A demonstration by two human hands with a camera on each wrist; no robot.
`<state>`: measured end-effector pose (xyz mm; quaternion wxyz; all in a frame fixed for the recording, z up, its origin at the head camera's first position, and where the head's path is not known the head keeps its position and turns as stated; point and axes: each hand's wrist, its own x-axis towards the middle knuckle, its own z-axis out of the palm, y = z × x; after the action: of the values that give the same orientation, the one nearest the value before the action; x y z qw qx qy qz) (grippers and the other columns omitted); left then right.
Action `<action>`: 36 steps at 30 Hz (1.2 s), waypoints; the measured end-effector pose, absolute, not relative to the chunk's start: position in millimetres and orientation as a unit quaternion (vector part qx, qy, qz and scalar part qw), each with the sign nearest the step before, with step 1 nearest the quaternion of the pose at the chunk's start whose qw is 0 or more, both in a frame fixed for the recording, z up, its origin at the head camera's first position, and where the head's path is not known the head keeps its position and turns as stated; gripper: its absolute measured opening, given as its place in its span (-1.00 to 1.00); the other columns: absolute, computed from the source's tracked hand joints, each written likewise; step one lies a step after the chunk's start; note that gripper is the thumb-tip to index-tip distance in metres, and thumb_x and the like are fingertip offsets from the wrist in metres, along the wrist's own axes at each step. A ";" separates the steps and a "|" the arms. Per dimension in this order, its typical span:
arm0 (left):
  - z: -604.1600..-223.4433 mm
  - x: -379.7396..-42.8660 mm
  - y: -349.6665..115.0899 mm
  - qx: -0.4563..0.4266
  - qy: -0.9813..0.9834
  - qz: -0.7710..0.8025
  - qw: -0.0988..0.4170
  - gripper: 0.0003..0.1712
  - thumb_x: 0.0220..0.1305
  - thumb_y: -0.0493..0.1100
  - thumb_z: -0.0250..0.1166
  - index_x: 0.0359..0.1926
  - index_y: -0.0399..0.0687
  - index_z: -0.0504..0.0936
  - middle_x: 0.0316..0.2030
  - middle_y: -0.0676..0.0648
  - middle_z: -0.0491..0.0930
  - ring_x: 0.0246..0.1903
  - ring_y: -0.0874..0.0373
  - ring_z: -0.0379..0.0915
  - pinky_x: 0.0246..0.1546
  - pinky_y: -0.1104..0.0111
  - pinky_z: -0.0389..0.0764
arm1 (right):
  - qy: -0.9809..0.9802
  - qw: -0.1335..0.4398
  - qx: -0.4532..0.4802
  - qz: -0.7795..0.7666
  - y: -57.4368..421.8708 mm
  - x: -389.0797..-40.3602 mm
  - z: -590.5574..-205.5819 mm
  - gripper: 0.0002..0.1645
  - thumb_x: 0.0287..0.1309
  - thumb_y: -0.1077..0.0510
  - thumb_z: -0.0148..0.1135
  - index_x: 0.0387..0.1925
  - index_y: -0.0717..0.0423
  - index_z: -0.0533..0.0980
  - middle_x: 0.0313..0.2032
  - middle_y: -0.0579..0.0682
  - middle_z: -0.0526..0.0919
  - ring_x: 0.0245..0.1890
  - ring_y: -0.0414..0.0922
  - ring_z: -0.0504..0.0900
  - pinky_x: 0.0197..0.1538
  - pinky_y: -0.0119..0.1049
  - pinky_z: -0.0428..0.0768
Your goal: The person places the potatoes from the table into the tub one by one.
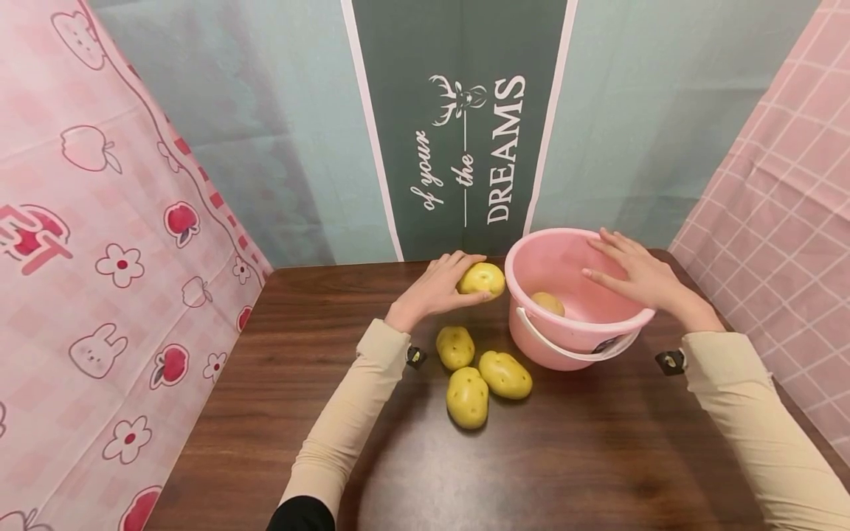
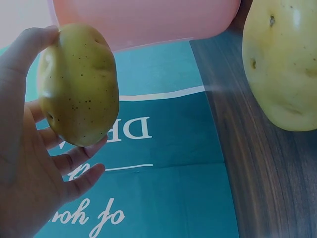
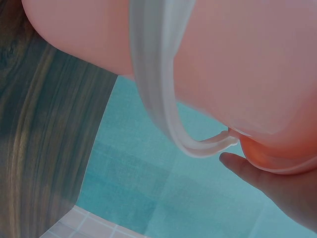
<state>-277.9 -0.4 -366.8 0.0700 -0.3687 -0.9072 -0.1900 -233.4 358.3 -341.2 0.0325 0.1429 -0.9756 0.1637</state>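
Note:
My left hand (image 1: 443, 286) holds a yellow potato (image 1: 482, 280) between thumb and fingertips, beside the left rim of a pink bucket (image 1: 554, 346). In the left wrist view the held potato (image 2: 79, 84) shows dark specks, with the thumb on its upper end. My right hand (image 1: 640, 274) rests at the bucket's right rim, fingers stretched out and thumb pointing inward over the opening. The right wrist view shows one finger (image 3: 242, 168) beside the rim, near the end of the white handle (image 3: 158, 99). Another potato (image 1: 547, 303) lies inside the bucket.
Three potatoes lie grouped on the brown wooden table (image 1: 299, 354) in front of the bucket: one nearest (image 1: 468, 398), one to the right (image 1: 505, 375), one behind (image 1: 455, 348). A printed cloth (image 1: 465, 44) hangs behind; pink cloths (image 1: 783, 184) flank both sides.

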 end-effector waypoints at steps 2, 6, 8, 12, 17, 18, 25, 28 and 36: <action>-366.6 -277.7 -0.3 -0.368 -0.908 -0.190 0.070 -0.17 0.05 0.47 0.09 0.27 0.22 0.29 -0.06 0.16 0.38 -0.15 0.27 0.22 -0.11 0.37 0.27 | -0.976 0.033 0.143 0.164 358.5 -233.4 -341.2 -0.17 0.18 -0.25 0.05 0.39 -0.03 0.10 0.43 0.09 -0.08 0.41 0.15 -0.14 0.10 0.41 0.05; -366.5 -277.8 -0.4 -0.367 -0.908 -0.191 0.072 -0.17 0.04 0.47 0.09 0.27 0.21 0.29 -0.06 0.16 0.38 -0.14 0.26 0.22 -0.09 0.37 0.27 | -0.975 0.033 0.144 0.164 359.2 -234.2 -341.4 -0.16 0.18 -0.25 0.05 0.39 -0.03 0.10 0.43 0.10 -0.07 0.41 0.15 -0.14 0.11 0.41 0.05; -366.5 -278.0 -1.2 -0.368 -0.907 -0.190 0.076 -0.17 0.05 0.47 0.09 0.27 0.21 0.30 -0.05 0.16 0.38 -0.14 0.26 0.23 -0.10 0.37 0.28 | -0.975 0.033 0.145 0.163 358.9 -234.3 -340.7 -0.16 0.18 -0.24 0.06 0.39 -0.03 0.10 0.43 0.10 -0.07 0.41 0.15 -0.14 0.11 0.40 0.06; -365.2 -277.7 -2.7 -0.369 -0.906 -0.191 0.083 -0.19 0.05 0.44 0.12 0.26 0.19 0.30 -0.04 0.14 0.38 -0.13 0.24 0.24 -0.11 0.36 0.29 | -0.975 0.031 0.146 0.163 358.3 -233.9 -338.7 -0.16 0.18 -0.24 0.06 0.39 -0.02 0.09 0.43 0.10 -0.09 0.42 0.15 -0.15 0.12 0.40 0.05; -363.2 -277.1 -3.5 -0.370 -0.904 -0.196 0.083 -0.19 0.06 0.42 0.14 0.26 0.17 0.31 -0.03 0.13 0.39 -0.13 0.22 0.25 -0.12 0.34 0.30 | -0.975 0.030 0.147 0.165 358.1 -232.9 -338.4 -0.16 0.18 -0.24 0.06 0.39 -0.01 0.10 0.43 0.10 -0.09 0.42 0.14 -0.16 0.12 0.40 0.05; -362.9 -277.0 -3.6 -0.370 -0.904 -0.197 0.083 -0.19 0.06 0.42 0.14 0.26 0.17 0.31 -0.04 0.12 0.39 -0.13 0.22 0.25 -0.13 0.33 0.29 | -0.975 0.031 0.147 0.165 358.2 -232.8 -338.9 -0.16 0.18 -0.24 0.06 0.39 -0.01 0.10 0.43 0.10 -0.08 0.42 0.15 -0.15 0.11 0.40 0.05; -361.1 -275.9 -2.3 -0.375 -0.900 -0.204 0.086 -0.18 0.05 0.43 0.13 0.26 0.14 0.32 -0.04 0.12 0.39 -0.13 0.21 0.26 -0.11 0.33 0.30 | -0.975 0.038 0.146 0.166 358.8 -231.8 -341.6 -0.16 0.17 -0.24 0.07 0.39 -0.02 0.11 0.43 0.09 -0.07 0.42 0.14 -0.14 0.12 0.39 0.06; -359.8 -275.7 -1.4 -0.376 -0.900 -0.205 0.087 -0.18 0.06 0.43 0.13 0.26 0.14 0.32 -0.05 0.13 0.39 -0.13 0.22 0.26 -0.09 0.33 0.29 | -0.974 0.038 0.146 0.167 359.0 -231.8 -342.0 -0.16 0.17 -0.24 0.07 0.39 -0.02 0.11 0.43 0.08 -0.08 0.42 0.13 -0.15 0.11 0.40 0.06; -354.4 -274.9 -1.0 -0.375 -0.901 -0.200 0.090 -0.20 0.07 0.42 0.12 0.27 0.20 0.30 -0.05 0.14 0.38 -0.13 0.24 0.24 -0.08 0.33 0.28 | -0.976 0.037 0.142 0.160 358.3 -231.0 -340.9 -0.16 0.17 -0.25 0.06 0.39 -0.04 0.11 0.43 0.08 -0.08 0.41 0.14 -0.12 0.10 0.40 0.08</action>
<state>-274.9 -1.0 -354.4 0.0897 -0.3746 -0.9008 -0.2002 -231.0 358.3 -340.9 0.0368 0.1422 -0.9761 0.1603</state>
